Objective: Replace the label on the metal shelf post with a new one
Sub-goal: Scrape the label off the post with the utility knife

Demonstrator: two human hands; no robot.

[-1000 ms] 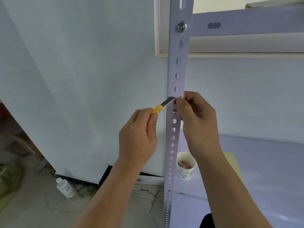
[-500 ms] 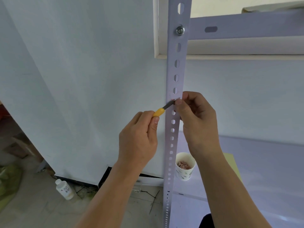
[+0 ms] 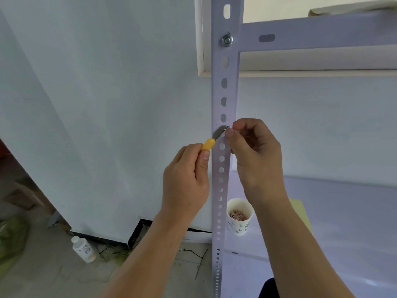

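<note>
Two bare forearms reach up from the bottom edge toward the post (image 3: 224, 93), a pale upright strip with a row of holes down its middle. The left hand (image 3: 187, 179) sits just left of the post, its fingers curled round a knife (image 3: 208, 144) with a yellow handle and its thumb lying along the handle. The grey blade slants up and to the right, lying across the face of the post between two holes. The right hand (image 3: 255, 155) is on the post's right side at the same height, thumb and forefinger pinched together at the blade tip. There they grip a small pale scrap, the label (image 3: 227, 128), which lies against the post. It is too small to show any print, or how much of it clings to the metal. Below the right wrist a paper cup (image 3: 239, 220) holding brownish scraps stands on the lower shelf (image 3: 343, 211), just right of the post. A yellowish sheet (image 3: 299, 209) lies behind it. Down to the left a white bottle (image 3: 82, 249) stands on the floor (image 3: 53, 276) near the foot of the wall (image 3: 107, 104). Higher up, a bolt (image 3: 227, 40) fixes a crossbar (image 3: 322, 33) to the post.
</note>
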